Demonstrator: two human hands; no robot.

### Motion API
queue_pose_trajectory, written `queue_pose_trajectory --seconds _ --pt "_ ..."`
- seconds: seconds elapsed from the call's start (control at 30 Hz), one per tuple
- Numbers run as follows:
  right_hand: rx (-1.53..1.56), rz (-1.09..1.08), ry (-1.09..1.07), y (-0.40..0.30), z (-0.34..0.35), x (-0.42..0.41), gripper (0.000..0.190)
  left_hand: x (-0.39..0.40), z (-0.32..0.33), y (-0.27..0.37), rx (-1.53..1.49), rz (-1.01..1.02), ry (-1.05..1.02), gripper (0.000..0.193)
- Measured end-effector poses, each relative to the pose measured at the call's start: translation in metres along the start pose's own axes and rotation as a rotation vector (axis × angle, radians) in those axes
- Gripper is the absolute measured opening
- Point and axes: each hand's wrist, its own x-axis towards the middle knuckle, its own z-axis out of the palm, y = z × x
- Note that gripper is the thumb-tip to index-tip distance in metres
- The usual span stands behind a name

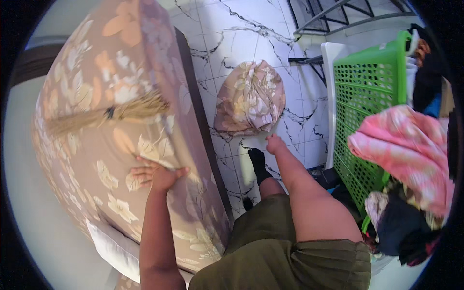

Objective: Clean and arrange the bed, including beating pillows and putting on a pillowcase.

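My left hand (159,174) lies palm down, fingers spread, on the floral bed sheet (112,170) near the bed's edge. Farther up the mattress is a straw hand broom (108,112) with a dark binding around its middle, apart from my hand. My right hand (275,144) hangs over the floor just short of a bundled floral cloth (250,98), whose print matches the sheet. Nothing shows in the right hand; its fingers are small and partly turned from view, so their closure is unclear.
A green plastic laundry basket (366,83) heaped with clothes and a pink patterned cloth (402,145) stands at right. My black-socked foot (258,165) is on the marbled tile floor (253,40). A white pillow (112,246) lies lower left; a dark metal rack (337,18) is upper right.
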Motion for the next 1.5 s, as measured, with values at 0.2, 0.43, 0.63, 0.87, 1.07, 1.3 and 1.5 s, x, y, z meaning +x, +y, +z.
queue_pose_trajectory --seconds 0.2,0.43,0.63,0.87,1.07,1.3,1.5 --pt "0.105 0.189 0.011 0.015 -0.006 0.081 0.045 0.028 0.005 -0.022 -0.065 0.109 -0.432 0.126" --pt "0.216 0.307 0.007 0.029 0.022 0.143 0.059 0.026 0.008 -0.024 -0.117 0.105 -0.374 0.080" --pt "0.258 0.396 0.138 0.051 0.049 0.196 0.057 0.024 -0.002 -0.009 -0.150 0.048 -0.492 0.079" --pt "0.807 0.297 0.809 0.048 0.049 0.153 0.015 0.009 -0.010 0.009 -0.129 -0.037 -0.415 0.074" --pt "1.034 0.020 0.924 -0.023 -0.019 0.038 0.005 0.006 -0.001 0.010 0.183 -0.157 -0.001 0.135" --pt "0.877 -0.647 1.010 -0.062 -0.064 -0.123 0.008 -0.034 -0.033 0.000 0.113 -0.053 -0.080 0.143" --pt "0.364 -1.133 0.247 -0.066 -0.068 -0.273 0.007 -0.068 0.015 -0.064 -0.396 1.078 -0.160 0.086"
